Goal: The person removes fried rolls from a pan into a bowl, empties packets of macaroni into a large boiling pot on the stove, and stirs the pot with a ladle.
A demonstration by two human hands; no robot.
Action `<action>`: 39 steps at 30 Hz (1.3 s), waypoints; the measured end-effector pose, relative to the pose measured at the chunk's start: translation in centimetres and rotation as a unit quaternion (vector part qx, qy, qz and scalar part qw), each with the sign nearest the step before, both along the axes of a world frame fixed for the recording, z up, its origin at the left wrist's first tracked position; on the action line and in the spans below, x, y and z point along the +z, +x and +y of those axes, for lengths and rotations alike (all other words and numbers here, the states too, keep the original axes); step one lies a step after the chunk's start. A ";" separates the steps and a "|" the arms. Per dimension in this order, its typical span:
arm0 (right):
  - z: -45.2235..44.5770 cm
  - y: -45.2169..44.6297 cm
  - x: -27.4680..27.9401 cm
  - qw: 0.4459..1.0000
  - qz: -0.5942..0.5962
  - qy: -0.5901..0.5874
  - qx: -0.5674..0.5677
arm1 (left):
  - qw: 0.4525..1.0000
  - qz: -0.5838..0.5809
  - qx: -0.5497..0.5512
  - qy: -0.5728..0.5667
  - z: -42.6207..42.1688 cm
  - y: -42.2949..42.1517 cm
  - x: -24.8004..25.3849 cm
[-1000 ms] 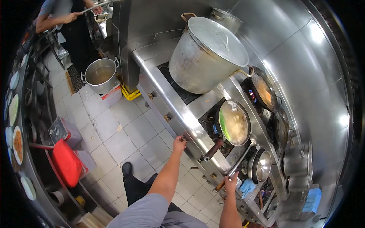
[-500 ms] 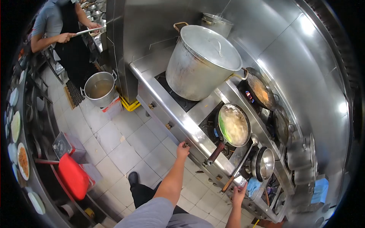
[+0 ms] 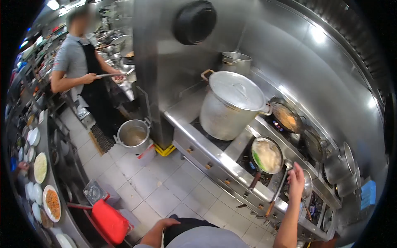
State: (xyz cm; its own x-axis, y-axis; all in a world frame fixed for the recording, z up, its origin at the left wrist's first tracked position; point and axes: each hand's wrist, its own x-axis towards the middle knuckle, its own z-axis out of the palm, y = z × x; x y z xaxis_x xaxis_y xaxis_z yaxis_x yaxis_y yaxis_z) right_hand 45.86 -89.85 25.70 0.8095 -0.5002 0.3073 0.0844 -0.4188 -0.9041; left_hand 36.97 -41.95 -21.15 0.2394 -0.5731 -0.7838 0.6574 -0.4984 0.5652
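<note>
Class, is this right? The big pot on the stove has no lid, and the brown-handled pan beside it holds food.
Wrong about the lid: the head view shows the big pot on the stove covered. The brown-handled pan beside it does hold food.

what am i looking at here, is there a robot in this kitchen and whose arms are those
There is no robot: the bare arms belong to a person wearing a camera on their head, looking forward and down. The wide lens bends the scene.

The left hand rests against dark clothing at the waist. The right hand is raised near the ladle and seems to hold nothing, though its fingers partly hide the palm.

The stove bears a big lidded pot and a long-handled pan with pale food and something green. Beyond, a co-worker in a dark apron holds a long tool. Plates of food stand on the counter at left.
</note>
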 end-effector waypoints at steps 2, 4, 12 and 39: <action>2.8 3.6 2.4 0.999 -0.021 -0.038 0.023 | 0.985 0.005 -0.065 0.159 7.3 -0.3 3.0; 4.8 7.8 4.4 0.994 -0.051 -0.049 0.089 | 0.908 -0.348 -0.228 0.046 17.4 -2.8 -10.5; 8.2 25.3 10.7 0.968 -0.072 -0.187 0.152 | 0.752 -0.163 0.601 0.216 25.5 -8.6 4.2; 7.7 53.4 4.4 0.749 0.219 -0.619 0.087 | 0.691 0.028 0.704 0.164 8.7 -16.4 5.0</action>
